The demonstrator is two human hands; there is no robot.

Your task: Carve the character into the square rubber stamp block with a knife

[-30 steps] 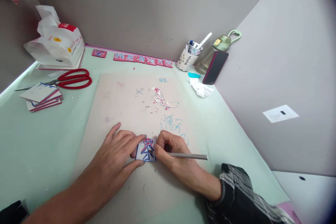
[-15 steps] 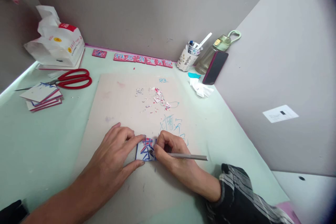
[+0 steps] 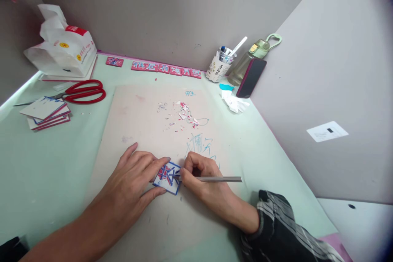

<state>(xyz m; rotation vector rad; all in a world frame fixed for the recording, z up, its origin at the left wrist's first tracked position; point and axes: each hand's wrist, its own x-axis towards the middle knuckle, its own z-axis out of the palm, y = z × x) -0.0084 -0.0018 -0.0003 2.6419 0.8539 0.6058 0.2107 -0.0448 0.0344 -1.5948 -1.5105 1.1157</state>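
A small square white tile (image 3: 171, 187) lies on the beige board, turned at an angle, with a blue border and a blue character cut partly through to red. My left hand (image 3: 135, 174) pinches it between the thumb at the near edge and the forefinger at the far edge. In my right hand (image 3: 201, 174) is a craft knife (image 3: 222, 179) with a slim silver handle, held like a pen. Its tip meets the tile's face near the blue strokes; the blade is too small to make out clearly.
White and red shavings (image 3: 184, 111) lie on the beige board (image 3: 132, 110). Left are red-handled scissors (image 3: 86, 92), stacked tiles (image 3: 46, 110) and a paper bag (image 3: 66, 51). Carved red tiles (image 3: 166, 68) line the back wall. A pen cup (image 3: 219, 65), bottle (image 3: 245, 63) and phone (image 3: 251, 78) stand back right.
The tile has been turned clockwise between my left fingers, from nearly square-on to slanted. My right hand and the knife stay in almost the same place.
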